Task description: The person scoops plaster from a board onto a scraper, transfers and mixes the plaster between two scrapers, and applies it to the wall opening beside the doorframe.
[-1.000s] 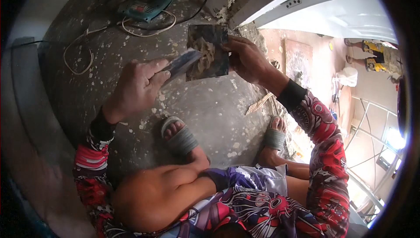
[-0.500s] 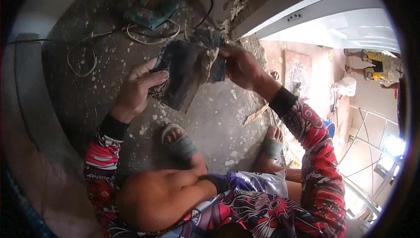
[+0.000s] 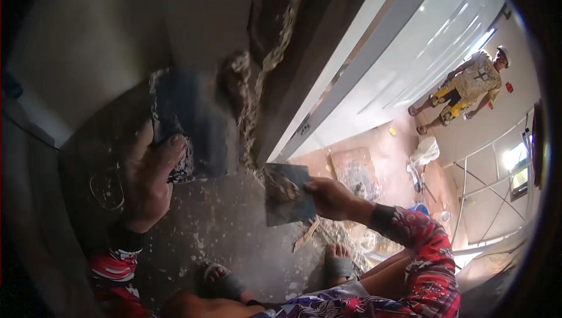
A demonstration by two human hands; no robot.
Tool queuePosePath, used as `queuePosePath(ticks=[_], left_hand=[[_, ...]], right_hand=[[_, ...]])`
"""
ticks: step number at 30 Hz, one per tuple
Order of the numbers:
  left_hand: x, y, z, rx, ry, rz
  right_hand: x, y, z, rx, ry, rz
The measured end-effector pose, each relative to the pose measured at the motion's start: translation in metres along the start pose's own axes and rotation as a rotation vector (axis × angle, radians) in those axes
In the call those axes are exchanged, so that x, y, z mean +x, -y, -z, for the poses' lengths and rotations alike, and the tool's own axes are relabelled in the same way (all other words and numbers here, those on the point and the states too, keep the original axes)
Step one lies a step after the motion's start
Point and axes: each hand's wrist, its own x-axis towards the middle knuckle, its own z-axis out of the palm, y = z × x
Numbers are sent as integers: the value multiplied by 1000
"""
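My left hand grips a dark, flat rectangular plate by its left edge, thumb over its face; crusted material lines that edge. Its right side is blurred. To the right and lower, my right hand pinches a smaller dark rectangular spreader blade by its right edge. A lump of greyish paste lies on that blade. Just above the blade runs a rough mortar seam between the wall and the door frame. The two tools are apart.
A white door panel stands at upper right. Beyond it are a standing person, a stained board, a white bag and a metal grille. A wood splinter and a looped cable lie on the speckled floor.
My hands have moved apart: the left plate shifted left, the right blade lower, with paste now on its face. The view has swung toward the wall and door frame; the green power tool is out of sight.
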Motion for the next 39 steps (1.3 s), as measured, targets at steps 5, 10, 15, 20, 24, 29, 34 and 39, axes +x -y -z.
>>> queuePosePath(ticks=[5,10,15,20,24,29,34,39], left_hand=[[33,-51,-46,310,-21,-390],[60,-27,-105,530,-277,-857],[69,-6,-142,723,-487,-972],[59,-13,-163,838,-596,-1018],[69,-7,-175,1069,-703,-1198],[82,2,-205,981,-770,-1103],[93,13,-233,985,-789,-1038],[98,16,-233,878,-642,-1050]], right_hand=[[-72,32,-8,9,-65,64],[-110,49,8,-16,-127,68],[-125,47,16,31,-123,76],[-147,52,22,33,-43,85],[-153,52,38,-19,-43,108],[-157,50,56,19,48,122],[-174,55,62,-5,19,148],[-189,52,71,6,-51,174]])
